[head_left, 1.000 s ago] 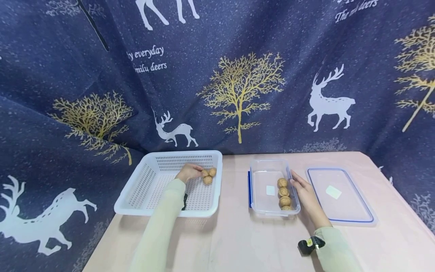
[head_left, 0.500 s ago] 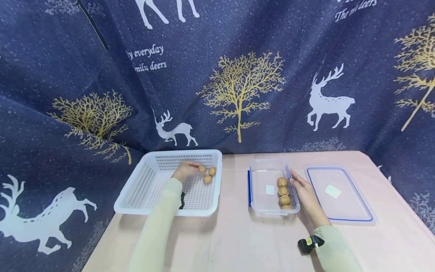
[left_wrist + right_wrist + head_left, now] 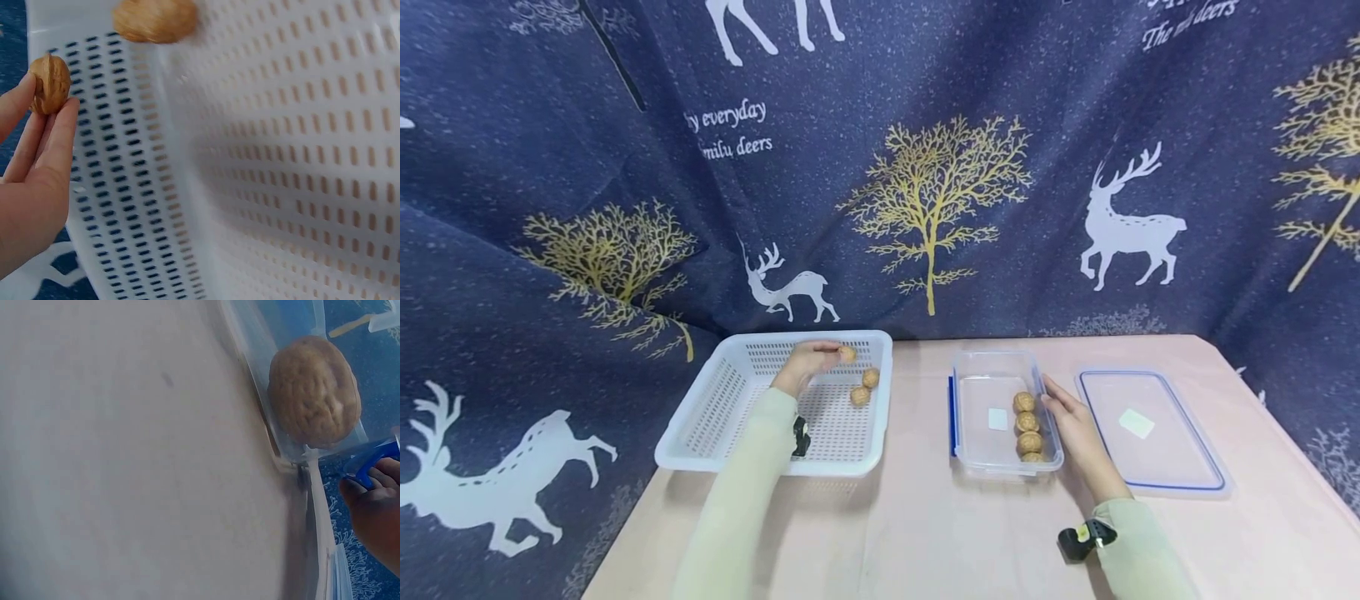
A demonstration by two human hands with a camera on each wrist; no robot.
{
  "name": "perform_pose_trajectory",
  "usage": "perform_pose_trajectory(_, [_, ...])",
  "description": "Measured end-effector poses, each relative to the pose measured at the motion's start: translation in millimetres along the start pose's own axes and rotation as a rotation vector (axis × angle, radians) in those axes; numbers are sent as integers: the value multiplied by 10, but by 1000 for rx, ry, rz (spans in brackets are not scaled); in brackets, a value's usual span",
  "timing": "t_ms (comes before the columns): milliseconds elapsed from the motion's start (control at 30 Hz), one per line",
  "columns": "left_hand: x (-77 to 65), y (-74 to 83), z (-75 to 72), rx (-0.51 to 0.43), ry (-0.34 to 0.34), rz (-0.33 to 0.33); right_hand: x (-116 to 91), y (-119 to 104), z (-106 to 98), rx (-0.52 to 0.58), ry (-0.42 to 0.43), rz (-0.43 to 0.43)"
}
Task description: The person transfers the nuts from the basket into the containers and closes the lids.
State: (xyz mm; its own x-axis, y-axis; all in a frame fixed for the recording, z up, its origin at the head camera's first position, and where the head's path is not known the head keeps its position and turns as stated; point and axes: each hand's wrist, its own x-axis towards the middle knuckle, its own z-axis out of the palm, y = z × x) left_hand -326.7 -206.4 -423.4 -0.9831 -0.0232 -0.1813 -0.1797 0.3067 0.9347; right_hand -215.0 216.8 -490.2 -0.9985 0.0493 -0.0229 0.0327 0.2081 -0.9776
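Note:
My left hand pinches a walnut between thumb and fingertips, above the back of a white perforated basket. The left wrist view shows this brown walnut against the slotted basket wall. Two more walnuts lie in the basket's right part. To the right stands a clear plastic container with a row of several walnuts along its right wall. My right hand grips that wall from outside. Up close, its fingers are at a blue-edged part; one walnut fills the container's corner.
A clear lid with a blue seal lies flat right of the container, beyond my right hand. A blue latch flap hangs on the container's left side. A pink-covered table bears everything, and a dark blue deer-print cloth hangs behind.
My left hand has lifted one walnut up off the group in the basket, toward the back rim. The other two walnuts stay there. My right hand and the container have not moved.

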Motion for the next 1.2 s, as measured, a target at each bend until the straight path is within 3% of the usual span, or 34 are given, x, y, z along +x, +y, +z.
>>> perform_pose_trajectory(100, [-39,66,16,-51,-11,18,-3,7,-2,-3,11,-2])
perform_pose_trajectory(400, [-179,243,108,-192,-25,-16,-19,27,-3,-17,3,10])
perform_pose_trajectory(567, [-303,414,215,-294,-48,11,-6,25,-12,-21,15,9])
perform_pose_trajectory(767, [-459,683,432,-416,-79,75,-13,21,-13,-22,6,18])
perform_pose_trajectory(900, [-590,838,593,-433,-96,113,-17,13,-10,-24,7,19])
perform_pose_trajectory(1200, [-865,1028,1051,-492,-182,222,-6,-31,7,-34,4,-3])
